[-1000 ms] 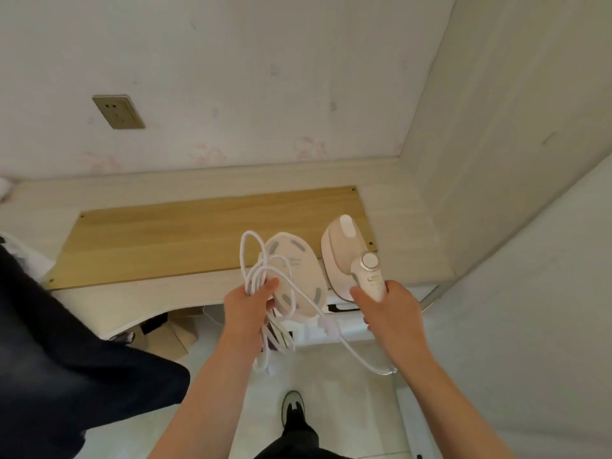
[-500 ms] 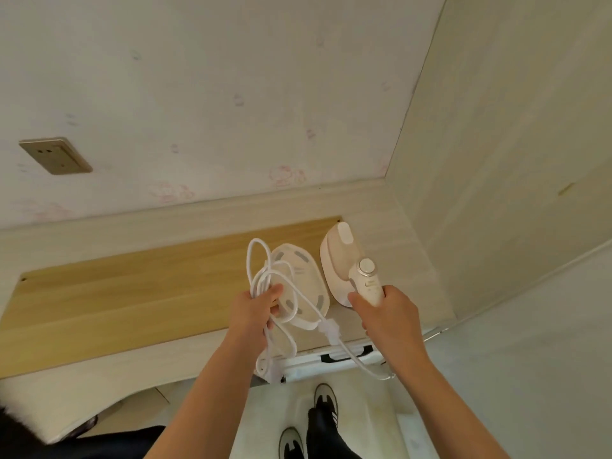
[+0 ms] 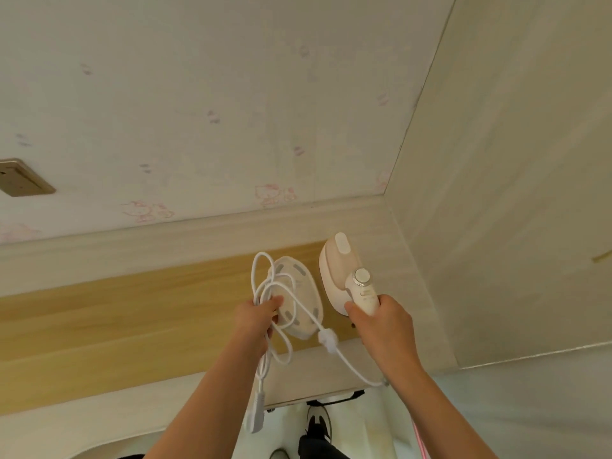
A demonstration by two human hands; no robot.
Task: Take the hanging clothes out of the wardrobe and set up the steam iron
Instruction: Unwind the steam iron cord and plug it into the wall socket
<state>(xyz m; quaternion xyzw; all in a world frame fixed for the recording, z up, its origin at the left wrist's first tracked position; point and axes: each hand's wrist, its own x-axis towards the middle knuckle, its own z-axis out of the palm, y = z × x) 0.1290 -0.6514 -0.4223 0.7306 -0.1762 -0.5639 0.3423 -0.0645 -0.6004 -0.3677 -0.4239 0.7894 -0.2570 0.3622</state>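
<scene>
All set-up gear is carried: left hand (image 3: 255, 313) grips the cord (image 3: 265, 283) and base (image 3: 303, 293), right hand (image 3: 381, 323) grips the iron (image 3: 337, 270); next, likely, desk (image 3: 99, 319), then socket (image 3: 23, 178).

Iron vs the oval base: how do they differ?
Colour: the iron is pinkish beige; the base is white with grey slots.
Shape: the iron is bulky, with a handle and dial; the base is a flat shell.
Grip: the right hand grips the iron's handle; the left hand holds the base with the looped cord.
Both are teardrop-shaped and held over the desk.
</scene>
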